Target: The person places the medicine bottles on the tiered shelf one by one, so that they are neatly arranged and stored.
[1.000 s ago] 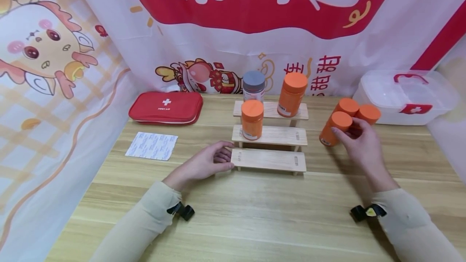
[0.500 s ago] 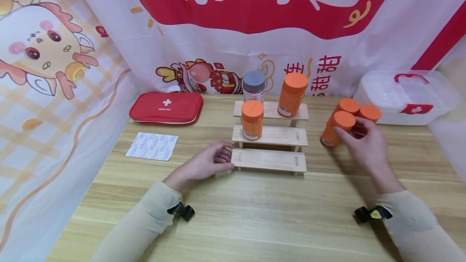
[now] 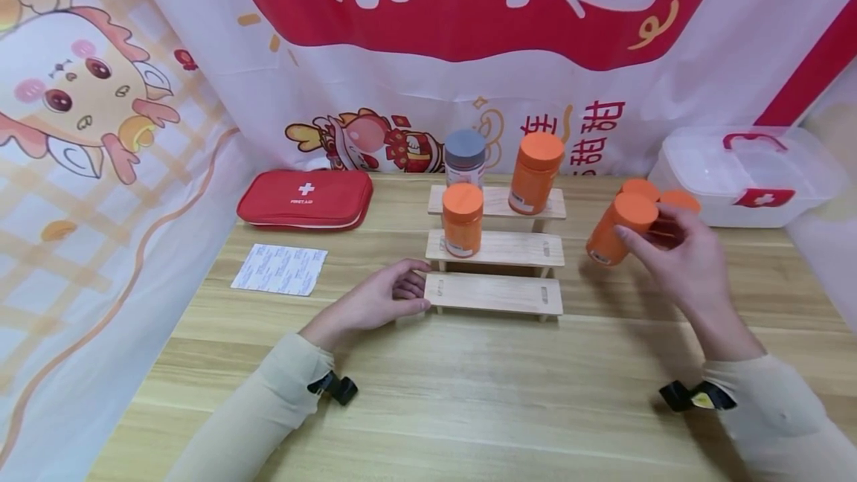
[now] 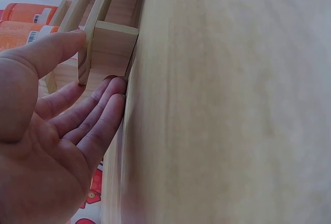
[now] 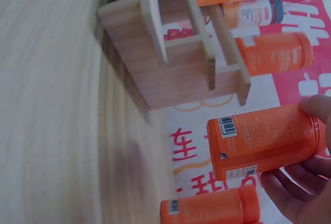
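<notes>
My right hand [image 3: 686,262] grips an orange bottle [image 3: 612,236] near its lid. The bottle tilts in the head view, and its base hangs off the table in the right wrist view. Two other orange bottles stand behind it, partly hidden by the hand; one bottle [image 5: 212,207] shows below in the right wrist view. My left hand [image 3: 378,296] holds the left end of the wooden three-step rack's lowest step [image 3: 494,294] between thumb and forefinger; its other fingers [image 4: 101,123] extend below. An orange bottle [image 3: 463,225] stands on the middle step.
On the top step stand a grey-lidded bottle [image 3: 465,158] and an orange bottle [image 3: 535,177]. A red first aid pouch [image 3: 304,201] and a white printed sheet [image 3: 280,269] lie left. A clear lidded box [image 3: 743,177] stands back right, against the printed cloth [image 3: 402,80].
My right hand has raised the orange bottle off the table and tilted it, its lid shifting right. The left hand stays at the rack.
</notes>
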